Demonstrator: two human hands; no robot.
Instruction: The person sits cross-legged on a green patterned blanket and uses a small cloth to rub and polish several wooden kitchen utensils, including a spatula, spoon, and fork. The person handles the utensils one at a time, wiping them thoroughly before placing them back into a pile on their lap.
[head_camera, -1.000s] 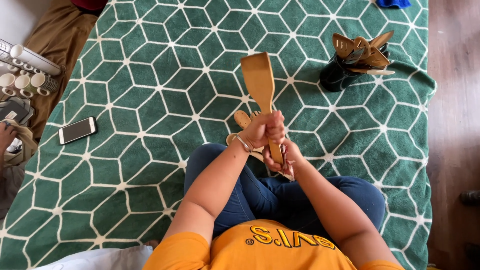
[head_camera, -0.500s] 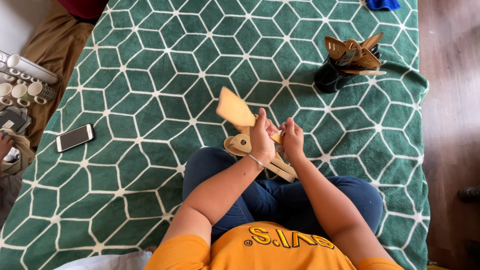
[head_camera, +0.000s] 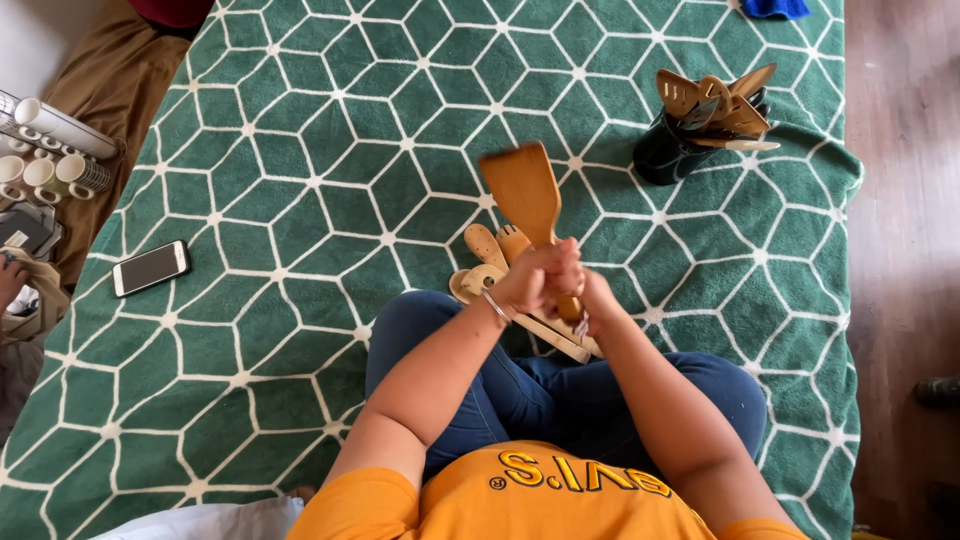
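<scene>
At the far left a row of white mugs (head_camera: 45, 170) sits off the edge of the green patterned blanket (head_camera: 250, 330), and a phone (head_camera: 150, 268) lies flat on the blanket nearby. In the middle, the seated person's left hand (head_camera: 535, 282) and right hand (head_camera: 592, 300) are both clamped together around the handle of a wooden spatula (head_camera: 525, 190), blade tilted up and away. Several more wooden utensils (head_camera: 495, 262) lie loose just under the hands. To the right, a dark holder (head_camera: 668, 152) already carries a bunch of utensils, so some appear sorted, some left. Bare wooden floor (head_camera: 905, 250) runs along the right side.
</scene>
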